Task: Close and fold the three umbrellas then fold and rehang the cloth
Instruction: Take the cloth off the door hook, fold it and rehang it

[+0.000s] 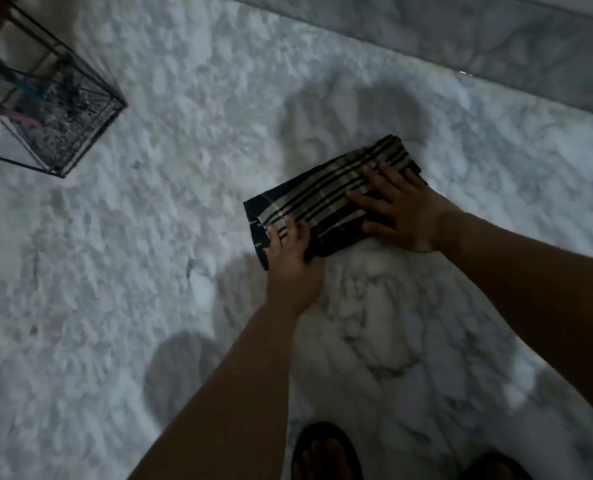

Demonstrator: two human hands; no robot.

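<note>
**Both hands flat on folded cloth on floor**

Striped cloth (326, 199), dark with pale bands, lies folded into a narrow rectangle on the white marble floor (184, 271), right of frame centre, running diagonally from lower left to upper right. Left hand (289, 252) rests on the cloth's lower-left end, fingers spread and slightly bent, fingertips on the fabric, heel of the hand at the near edge. Right hand (397, 213) lies palm down on the upper-right half, fingers spread and straight, thumb along the near edge. Neither hand pinches the fabric; both press on top. Bare forearms reach in from the bottom of the frame.

Upper left: a black wire stand (63, 109) with a mesh base stands on the floor, well apart from the cloth. Blue and pink rods (7, 95) lean inside it; too blurred to tell what they are. Bottom centre: a dark sandal (324, 452) on a foot; another dark shape at bottom right. A grey marble step (426, 39) crosses the upper right.
</note>
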